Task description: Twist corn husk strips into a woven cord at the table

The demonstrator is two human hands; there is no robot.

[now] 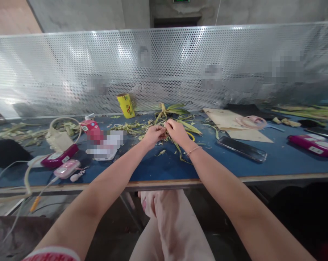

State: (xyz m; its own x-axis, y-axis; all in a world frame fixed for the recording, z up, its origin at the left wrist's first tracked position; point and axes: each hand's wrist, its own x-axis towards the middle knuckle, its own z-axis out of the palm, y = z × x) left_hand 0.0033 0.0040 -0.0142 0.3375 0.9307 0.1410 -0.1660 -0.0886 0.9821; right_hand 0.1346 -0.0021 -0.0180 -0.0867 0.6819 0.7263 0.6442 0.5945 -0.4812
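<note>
- Leaves: ctr of frame, by & behind the hands.
- L hand & R hand: fingers bunched close, mid-frame; can't tell what's btwn.
- Prob. v. light, bendy, easily split lengthwise.
- Best hold: pinch nr thick pale end, not tips.

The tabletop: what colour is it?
The tabletop is blue, as the head view shows.

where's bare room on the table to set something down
Free: between the nearer phone and the right purple gadget; along the table's front edge between the forearms. Crowded: leaf scraps around left hand and right hand; pink case, red pack at left.
</note>
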